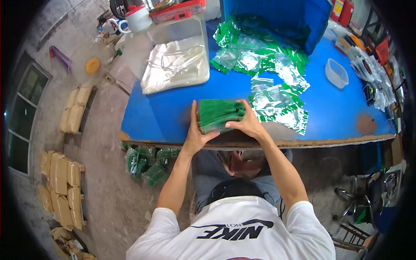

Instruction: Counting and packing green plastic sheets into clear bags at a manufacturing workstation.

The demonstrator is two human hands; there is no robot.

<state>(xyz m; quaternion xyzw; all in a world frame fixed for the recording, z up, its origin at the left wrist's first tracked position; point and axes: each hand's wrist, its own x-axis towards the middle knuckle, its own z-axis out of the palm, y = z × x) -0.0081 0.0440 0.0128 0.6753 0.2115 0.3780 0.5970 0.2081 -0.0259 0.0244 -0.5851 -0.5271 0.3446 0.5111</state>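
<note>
Between my two hands, at the near edge of the blue table, is a thick green bundle (219,113) of thin layers or strips pressed together; which of these I cannot tell. My left hand (197,135) is closed round its left side, thumb along the near face. On the right side my right hand (249,122) grips the narrower end, its thumb at the near corner. Just beyond the right hand lie loose clear plastic bags (277,102) with green edges, spread in overlapping layers.
A blue bin (277,24) on its side stands behind more green-edged bags. At the far left are a translucent tub (175,65) and a white jug (138,19). To the right sits a small clear container (336,73). Green bundles (147,164) and brown sacks (63,173) lie below the table.
</note>
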